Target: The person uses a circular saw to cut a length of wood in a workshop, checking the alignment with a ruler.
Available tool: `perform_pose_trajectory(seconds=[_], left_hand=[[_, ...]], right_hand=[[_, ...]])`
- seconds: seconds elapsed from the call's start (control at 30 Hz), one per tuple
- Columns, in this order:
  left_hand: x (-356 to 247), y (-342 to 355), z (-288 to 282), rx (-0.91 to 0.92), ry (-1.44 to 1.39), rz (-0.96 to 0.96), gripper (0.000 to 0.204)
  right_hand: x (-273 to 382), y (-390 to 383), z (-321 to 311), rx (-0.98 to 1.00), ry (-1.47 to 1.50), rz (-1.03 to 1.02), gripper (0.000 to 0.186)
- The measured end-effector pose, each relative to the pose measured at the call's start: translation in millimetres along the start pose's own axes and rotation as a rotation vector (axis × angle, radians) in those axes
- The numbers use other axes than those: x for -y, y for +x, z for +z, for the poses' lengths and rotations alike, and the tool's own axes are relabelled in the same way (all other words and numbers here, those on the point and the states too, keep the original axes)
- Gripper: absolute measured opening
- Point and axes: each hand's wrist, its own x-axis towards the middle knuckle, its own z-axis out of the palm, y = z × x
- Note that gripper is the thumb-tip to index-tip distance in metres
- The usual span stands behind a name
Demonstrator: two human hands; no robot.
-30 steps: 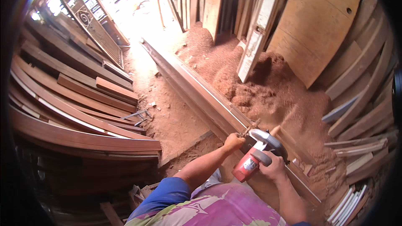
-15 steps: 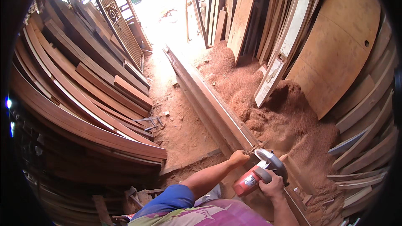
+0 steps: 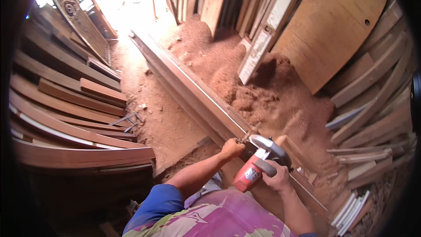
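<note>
The right hand (image 3: 277,176) clamps its fingers on the handle (image 3: 265,166) of 1 red power saw (image 3: 247,174). The saw sits on long timber (image 3: 186,85). The left hand (image 3: 232,148) is just beside the saw's front; its finger closure cannot be determined.

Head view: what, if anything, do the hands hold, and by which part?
The right hand grips the red saw by its dark handle. The left hand is curled beside the saw; its hold cannot be told.
</note>
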Motion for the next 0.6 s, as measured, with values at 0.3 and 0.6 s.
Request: perform_pose_trajectory(seconds=[0.3, 0.6], left_hand=[[-20.0, -3.4, -27.8, 0.052, 0.056, -0.037, 0.034], [-13.7, 9.6, -45.9, 0.034, 0.047, -0.011, 0.037]], right_hand=[[23.7, 12.7, 5.6, -0.020, -0.020, -0.008, 0.038], [39.4, 29.2, 18.2, -0.053, -0.007, -0.078, 0.037]])
